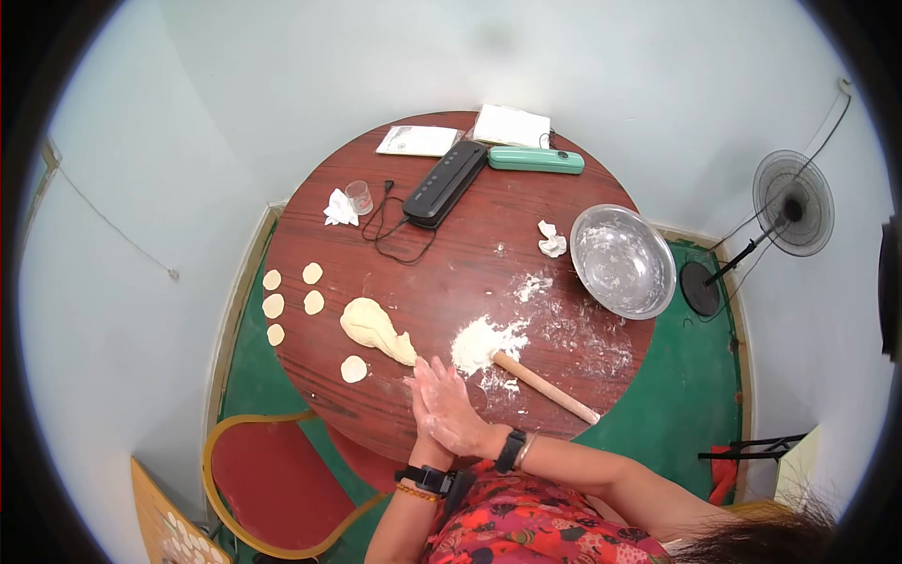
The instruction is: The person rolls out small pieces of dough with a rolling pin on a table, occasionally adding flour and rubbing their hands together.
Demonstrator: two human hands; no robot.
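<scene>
My left hand [422, 420] and my right hand [453, 410] are pressed palm to palm at the near edge of the table, fingers stretched out and dusted with flour. Whatever lies between the palms, if anything, is hidden. Just beyond the fingertips is a long lump of pale dough [368, 324], its narrow end pointing at my hands. Several small flat dough rounds lie to the left, one of them a near round [353, 368]. Right of my hands, a wooden rolling pin [547, 387] rests with its far end in a heap of flour [477, 344].
A metal bowl [622, 263] stands on the right of the round table [451, 273]. A black corded device [445, 185], a green device [536, 160], a glass [359, 196] and crumpled tissues [552, 241] lie farther back. A red chair [282, 479] stands front left, a fan [792, 207] right.
</scene>
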